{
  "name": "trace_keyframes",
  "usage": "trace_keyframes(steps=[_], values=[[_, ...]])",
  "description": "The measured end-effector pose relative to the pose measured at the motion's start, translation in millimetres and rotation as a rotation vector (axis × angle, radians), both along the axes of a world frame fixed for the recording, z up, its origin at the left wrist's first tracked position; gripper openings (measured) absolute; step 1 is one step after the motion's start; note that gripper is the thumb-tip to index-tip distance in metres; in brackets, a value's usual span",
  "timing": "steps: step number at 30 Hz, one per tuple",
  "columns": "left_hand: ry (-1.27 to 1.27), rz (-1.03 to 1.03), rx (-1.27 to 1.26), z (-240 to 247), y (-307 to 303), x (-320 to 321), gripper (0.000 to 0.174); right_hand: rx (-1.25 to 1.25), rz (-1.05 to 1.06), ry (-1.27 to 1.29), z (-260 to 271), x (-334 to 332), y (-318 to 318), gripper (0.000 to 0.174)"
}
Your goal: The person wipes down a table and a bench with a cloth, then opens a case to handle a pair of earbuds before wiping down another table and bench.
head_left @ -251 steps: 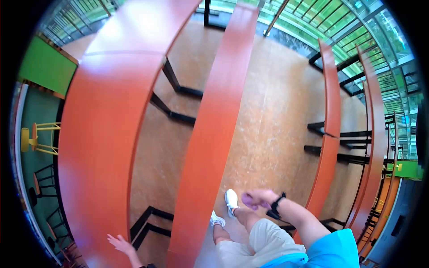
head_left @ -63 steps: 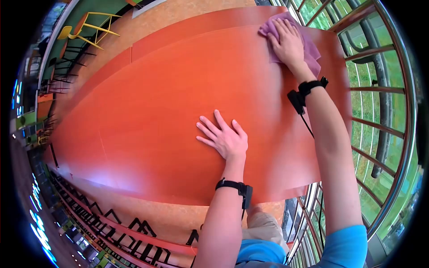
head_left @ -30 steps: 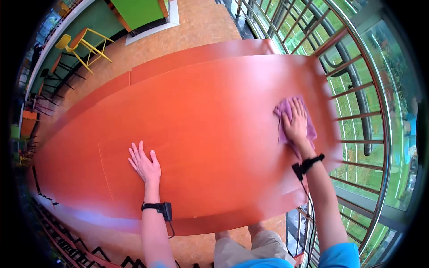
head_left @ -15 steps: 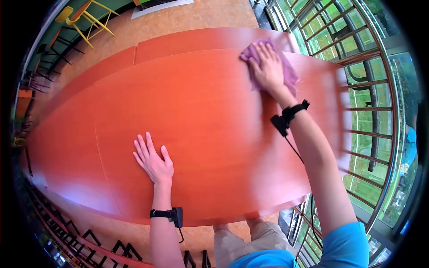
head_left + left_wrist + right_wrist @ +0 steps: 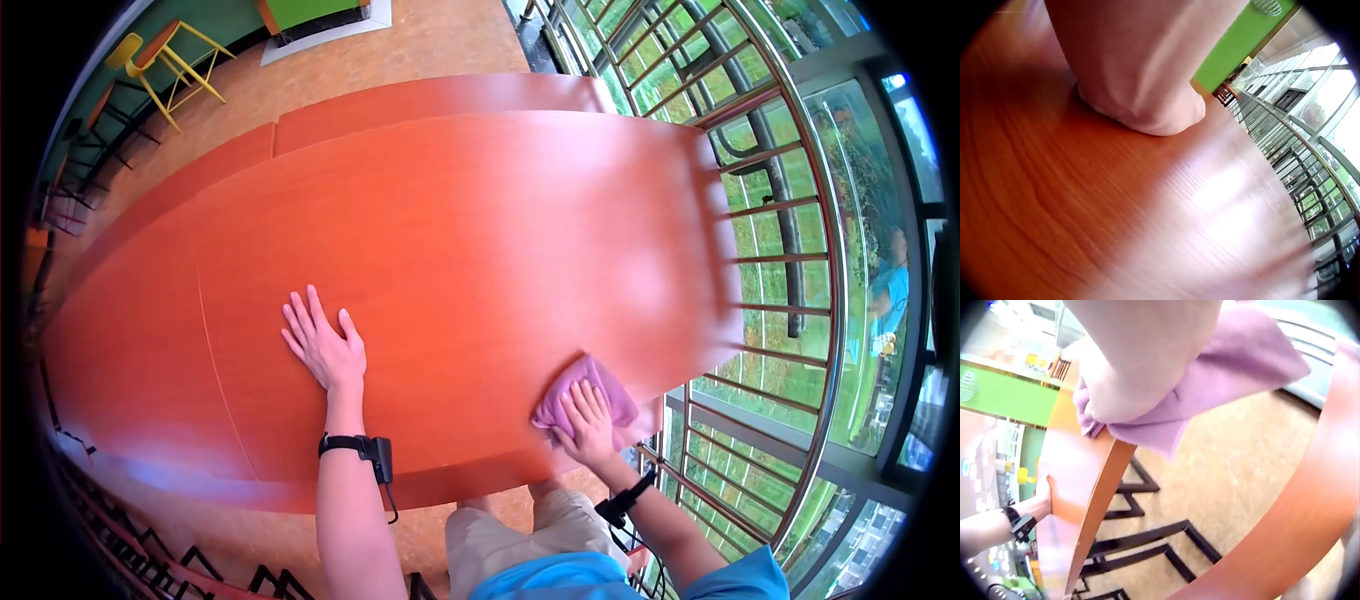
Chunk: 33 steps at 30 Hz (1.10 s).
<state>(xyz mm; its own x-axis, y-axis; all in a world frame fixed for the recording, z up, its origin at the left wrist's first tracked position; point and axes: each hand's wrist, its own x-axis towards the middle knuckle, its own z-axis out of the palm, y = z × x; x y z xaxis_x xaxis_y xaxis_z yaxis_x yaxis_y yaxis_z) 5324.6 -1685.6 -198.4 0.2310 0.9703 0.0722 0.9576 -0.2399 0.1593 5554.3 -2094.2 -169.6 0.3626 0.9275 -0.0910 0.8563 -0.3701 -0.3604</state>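
Head view: right grip [image 5: 588, 428], fingers flat and uncurled, presses the purple cloth [image 5: 603, 384] onto the surface [image 5: 470, 230] at its near edge, the cloth overhanging. Left grip [image 5: 325, 348] lies flat mid-surface, fingers spread, probably bracing the lean.

A small purple fabric cloth [image 5: 597, 385] is seen bunched into a loose, roughly fan-shaped wad and laid on a long orange-red wooden table [image 5: 480, 230] with a glossy, grained top. In the head view the cloth is placed at about 5 o'clock on the tabletop, at the near edge and close to the right-hand corner. Its near part is covered by the right hand [image 5: 588, 425], whose straight fingers are pressed flat on it. In the right wrist view a fold of the cloth [image 5: 1235, 381] is shown reaching past the table edge [image 5: 1094, 481]. Wood grain is made out on the tabletop [image 5: 1085, 212] in the left wrist view.
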Motion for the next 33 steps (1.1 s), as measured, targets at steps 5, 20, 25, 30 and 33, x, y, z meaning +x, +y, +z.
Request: trace_keyframes(steps=[5, 20, 25, 30, 33], values=[[0.013, 0.010, 0.002, 0, -1, 0, 0.066, 0.051, -0.208, -0.018, -5, 61, -49, 0.072], [-0.056, 0.024, -0.052, 4, 4, 1, 0.070, 0.026, -0.904, -0.453, -60, 354, 270, 0.088], [-0.062, 0.037, -0.078, 3, 3, -1, 0.070, 0.301, -0.341, -0.434, -67, 295, 464, 0.074], [-0.078, 0.032, -0.043, 0, 3, -1, 0.069, 0.415, 0.145, -0.321, -29, 86, 511, 0.058], [-0.077, 0.032, -0.010, -4, 4, -2, 0.065, 0.417, 0.347, -0.098, -23, -3, 427, 0.066]])
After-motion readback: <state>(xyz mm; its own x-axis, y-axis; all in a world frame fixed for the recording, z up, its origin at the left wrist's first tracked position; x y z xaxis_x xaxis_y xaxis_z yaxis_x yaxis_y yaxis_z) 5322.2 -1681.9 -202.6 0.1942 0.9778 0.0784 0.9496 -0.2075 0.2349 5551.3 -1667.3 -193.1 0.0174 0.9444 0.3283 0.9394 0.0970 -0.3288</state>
